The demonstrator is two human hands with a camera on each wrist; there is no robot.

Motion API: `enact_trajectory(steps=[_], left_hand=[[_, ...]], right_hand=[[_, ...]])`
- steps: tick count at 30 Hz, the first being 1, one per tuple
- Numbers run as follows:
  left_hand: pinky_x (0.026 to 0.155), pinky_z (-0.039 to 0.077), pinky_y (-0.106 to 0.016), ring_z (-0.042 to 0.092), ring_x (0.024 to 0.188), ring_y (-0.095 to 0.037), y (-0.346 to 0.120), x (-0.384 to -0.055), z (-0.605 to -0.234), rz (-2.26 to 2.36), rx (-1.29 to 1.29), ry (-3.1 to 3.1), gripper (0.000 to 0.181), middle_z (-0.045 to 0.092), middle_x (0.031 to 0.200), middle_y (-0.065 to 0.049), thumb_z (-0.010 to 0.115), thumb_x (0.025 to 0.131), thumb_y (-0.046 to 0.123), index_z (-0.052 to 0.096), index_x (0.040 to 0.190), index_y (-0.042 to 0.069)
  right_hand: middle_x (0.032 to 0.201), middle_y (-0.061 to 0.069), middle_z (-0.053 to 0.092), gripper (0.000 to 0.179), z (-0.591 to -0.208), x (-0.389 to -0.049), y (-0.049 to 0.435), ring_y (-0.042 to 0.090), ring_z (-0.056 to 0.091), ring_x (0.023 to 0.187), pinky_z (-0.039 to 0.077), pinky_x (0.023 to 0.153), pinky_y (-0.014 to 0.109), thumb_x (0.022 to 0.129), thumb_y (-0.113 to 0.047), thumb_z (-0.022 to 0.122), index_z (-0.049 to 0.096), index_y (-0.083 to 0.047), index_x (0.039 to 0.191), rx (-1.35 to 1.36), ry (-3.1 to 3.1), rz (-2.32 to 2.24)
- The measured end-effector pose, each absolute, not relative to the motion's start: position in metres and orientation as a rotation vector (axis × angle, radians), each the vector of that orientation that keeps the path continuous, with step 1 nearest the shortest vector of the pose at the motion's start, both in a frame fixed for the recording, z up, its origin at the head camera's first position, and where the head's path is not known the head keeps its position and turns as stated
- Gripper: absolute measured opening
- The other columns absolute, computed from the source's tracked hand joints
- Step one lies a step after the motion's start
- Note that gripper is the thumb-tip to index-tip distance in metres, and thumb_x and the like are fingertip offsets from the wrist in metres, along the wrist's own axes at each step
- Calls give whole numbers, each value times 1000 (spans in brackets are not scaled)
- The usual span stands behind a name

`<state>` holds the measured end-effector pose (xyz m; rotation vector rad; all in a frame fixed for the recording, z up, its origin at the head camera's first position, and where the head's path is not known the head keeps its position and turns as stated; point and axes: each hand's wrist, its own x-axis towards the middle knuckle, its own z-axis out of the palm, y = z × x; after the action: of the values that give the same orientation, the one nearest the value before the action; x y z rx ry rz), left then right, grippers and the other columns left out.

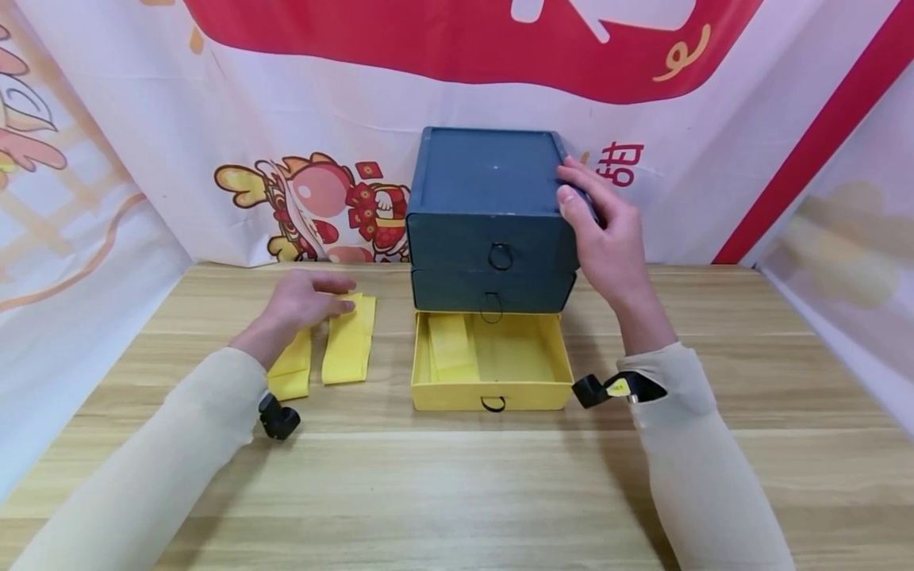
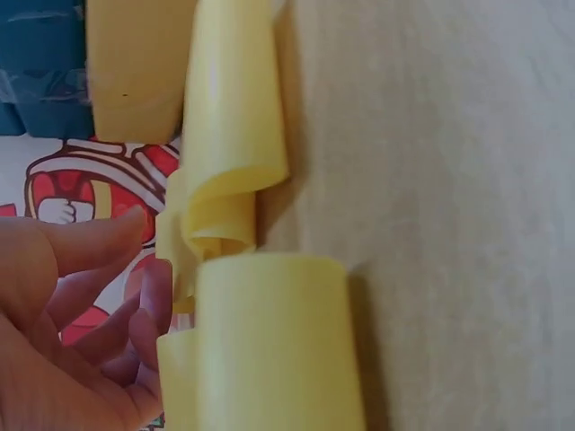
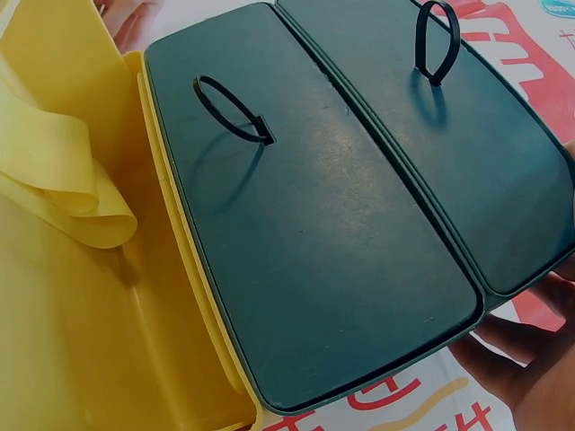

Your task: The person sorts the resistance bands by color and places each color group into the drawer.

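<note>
A dark blue chest of drawers [image 1: 493, 178] stands at the back, with black loop pulls on its two upper fronts. Below these, a yellow drawer [image 1: 457, 397] is pulled out, with a folded yellow strip [image 1: 451, 349] along its left side. My right hand [image 1: 607, 234] rests on the chest's upper right edge, thumb on top and other fingers down the side. To the left, my left hand [image 1: 300, 305] hovers at the far end of a folded yellow strip [image 1: 346, 349], thumb and fingers apart around nothing. Another yellow strip [image 1: 291, 381] lies partly under that wrist.
Everything stands on a wood-grain table [image 1: 428, 484]. Behind the chest hangs a white and red printed cloth [image 1: 343, 95], with more printed cloth at both sides. Small black cameras [image 1: 278, 419] are strapped at both wrists.
</note>
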<state>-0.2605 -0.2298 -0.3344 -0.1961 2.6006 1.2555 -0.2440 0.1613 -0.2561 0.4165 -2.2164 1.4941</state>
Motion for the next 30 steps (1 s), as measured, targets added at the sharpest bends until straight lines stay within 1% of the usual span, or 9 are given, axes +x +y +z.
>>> enact_trajectory(steps=[4, 8, 11, 15, 18, 20, 23, 26, 30], left_hand=[[107, 57, -46, 67, 119, -32, -226, -261, -335, 1181, -207, 2650, 46, 61, 152, -17, 71, 102, 14, 64, 147, 12], [98, 58, -41, 65, 113, -32, -225, -261, -332, 1116, -210, 2685, 43, 62, 147, -20, 70, 102, 13, 65, 145, 9], [100, 56, -44, 62, 115, -33, -225, -261, -331, 1069, -209, 2699, 41, 63, 145, -21, 69, 102, 12, 67, 143, 9], [111, 49, -52, 55, 124, -36, -223, -261, -331, 1024, -209, 2717, 36, 63, 144, -20, 68, 103, 13, 69, 139, 10], [114, 46, -55, 53, 126, -37, -223, -262, -333, 1017, -220, 2732, 33, 64, 143, -19, 68, 103, 13, 71, 136, 10], [111, 49, -53, 55, 124, -36, -223, -262, -334, 1024, -223, 2737, 31, 64, 141, -19, 68, 103, 14, 72, 134, 9], [99, 52, -47, 56, 119, -35, -225, -262, -336, 1027, -217, 2748, 30, 65, 139, -19, 69, 102, 15, 73, 131, 9], [86, 51, -38, 57, 111, -33, -229, -261, -337, 1045, -194, 2764, 30, 66, 134, -19, 72, 101, 17, 73, 130, 10], [83, 47, -36, 56, 109, -31, -234, -259, -337, 1092, -153, 2784, 31, 67, 129, -17, 73, 101, 21, 74, 131, 12]], right_hand=[[165, -12, 48, 49, -256, -244, 160, 10, 43, 153, 47, 121, 41, 108, -43, 56, 60, -24, 153, 416, -2211, 1492], [165, -13, 48, 49, -256, -244, 160, 10, 42, 153, 47, 121, 42, 108, -43, 56, 60, -24, 153, 418, -2215, 1494], [165, -13, 48, 49, -257, -244, 160, 10, 42, 153, 47, 121, 42, 108, -43, 56, 60, -24, 153, 416, -2220, 1489], [166, -13, 48, 49, -257, -244, 161, 9, 42, 153, 46, 122, 41, 108, -43, 55, 60, -24, 153, 408, -2220, 1489], [166, -12, 47, 49, -257, -244, 160, 9, 41, 154, 46, 123, 41, 108, -43, 55, 60, -24, 153, 406, -2220, 1495], [166, -13, 47, 49, -256, -243, 160, 9, 41, 154, 46, 122, 41, 108, -43, 55, 59, -25, 153, 407, -2223, 1494], [166, -13, 46, 49, -256, -243, 160, 9, 41, 154, 46, 122, 41, 108, -43, 55, 59, -25, 154, 405, -2228, 1495], [167, -13, 46, 49, -256, -244, 161, 9, 40, 154, 46, 122, 42, 108, -43, 55, 58, -25, 154, 403, -2230, 1498], [167, -13, 46, 49, -257, -244, 161, 10, 41, 154, 47, 121, 42, 108, -43, 55, 59, -25, 154, 408, -2225, 1502]])
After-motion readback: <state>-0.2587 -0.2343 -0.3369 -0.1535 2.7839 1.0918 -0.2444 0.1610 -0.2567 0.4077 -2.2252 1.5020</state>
